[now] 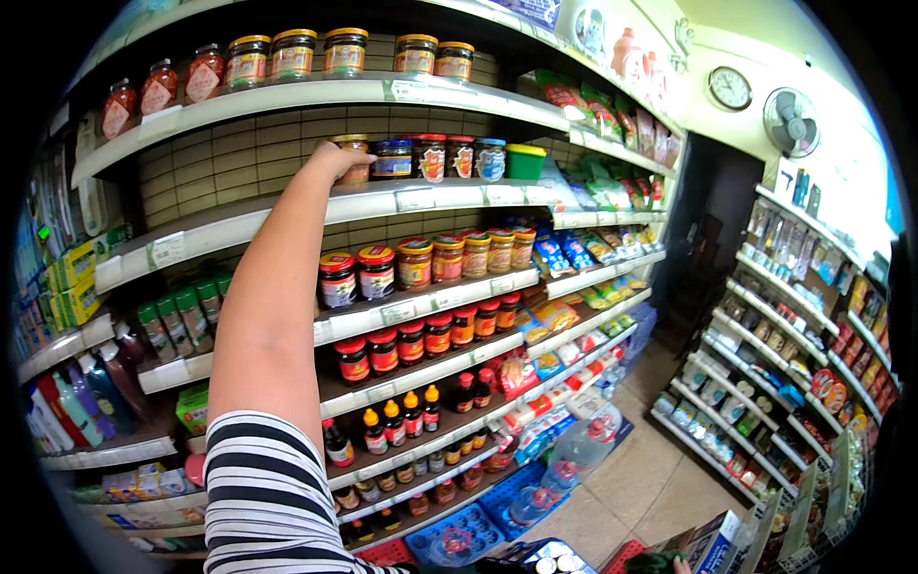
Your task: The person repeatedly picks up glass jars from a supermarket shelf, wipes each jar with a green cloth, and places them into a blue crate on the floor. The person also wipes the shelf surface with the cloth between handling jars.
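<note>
My left hand (337,161), at the end of a striped sleeve, reaches to an upper shelf and is closed around a glass jar (351,143) with a gold lid. The jar is upright at the left end of a row. Right beside it stands a jar with a dark blue lid (392,159), then red-lidded jars (430,158), a blue-lidded jar (490,159) and a green tub with a yellow lid (526,162). At the bottom right edge, a small part of my right hand (680,565) shows by a dark green item (649,562); its grip is unclear.
Shelves above and below hold sauce jars (294,54), red-lidded jars (410,341) and small bottles (412,415). Price-label rails (416,201) run along their edges. Large water bottles (584,438) and blue crates (459,531) stand on the floor. Another shelf unit (760,344) is at right.
</note>
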A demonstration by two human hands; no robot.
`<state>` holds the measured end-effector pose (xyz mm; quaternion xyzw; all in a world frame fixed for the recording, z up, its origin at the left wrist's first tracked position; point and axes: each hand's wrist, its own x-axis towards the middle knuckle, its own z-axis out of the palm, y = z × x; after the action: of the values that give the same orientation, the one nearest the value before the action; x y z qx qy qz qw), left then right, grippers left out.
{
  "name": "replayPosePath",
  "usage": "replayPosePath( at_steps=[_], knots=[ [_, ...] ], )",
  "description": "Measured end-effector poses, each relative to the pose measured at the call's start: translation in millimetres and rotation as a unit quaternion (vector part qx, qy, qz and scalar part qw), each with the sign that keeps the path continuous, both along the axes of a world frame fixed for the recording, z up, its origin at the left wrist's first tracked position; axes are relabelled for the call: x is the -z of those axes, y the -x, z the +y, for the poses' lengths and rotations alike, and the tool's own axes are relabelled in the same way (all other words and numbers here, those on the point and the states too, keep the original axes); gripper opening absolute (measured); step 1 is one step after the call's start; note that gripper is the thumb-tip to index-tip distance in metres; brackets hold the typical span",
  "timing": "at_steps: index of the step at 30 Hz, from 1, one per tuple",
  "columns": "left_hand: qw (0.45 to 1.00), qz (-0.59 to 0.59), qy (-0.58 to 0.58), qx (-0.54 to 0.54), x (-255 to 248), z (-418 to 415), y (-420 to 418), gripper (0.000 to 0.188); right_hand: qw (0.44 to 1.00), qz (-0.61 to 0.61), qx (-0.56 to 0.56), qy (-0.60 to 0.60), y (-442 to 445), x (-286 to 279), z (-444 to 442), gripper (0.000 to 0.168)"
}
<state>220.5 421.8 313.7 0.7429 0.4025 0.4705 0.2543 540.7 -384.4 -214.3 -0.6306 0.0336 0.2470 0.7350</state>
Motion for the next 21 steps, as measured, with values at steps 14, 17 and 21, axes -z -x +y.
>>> replayPosePath(
  at_steps=[14, 17, 21],
  knots=[
    [0.913, 0.001, -0.392, -0.110, 20, -67, 23, 0.071, 0.993, -0.090, 0.080, -0.020, 64, -107, 45, 0.039],
    [0.887, -0.019, -0.459, -0.040, 32, -110, 27, 0.067, 0.974, -0.216, -0.005, 0.069, 61, -132, 66, 0.044],
    [0.917, -0.135, -0.337, 0.165, 77, -170, 22, 0.068, 0.954, -0.289, 0.058, 0.063, 40, -130, 106, 0.028]
  ],
)
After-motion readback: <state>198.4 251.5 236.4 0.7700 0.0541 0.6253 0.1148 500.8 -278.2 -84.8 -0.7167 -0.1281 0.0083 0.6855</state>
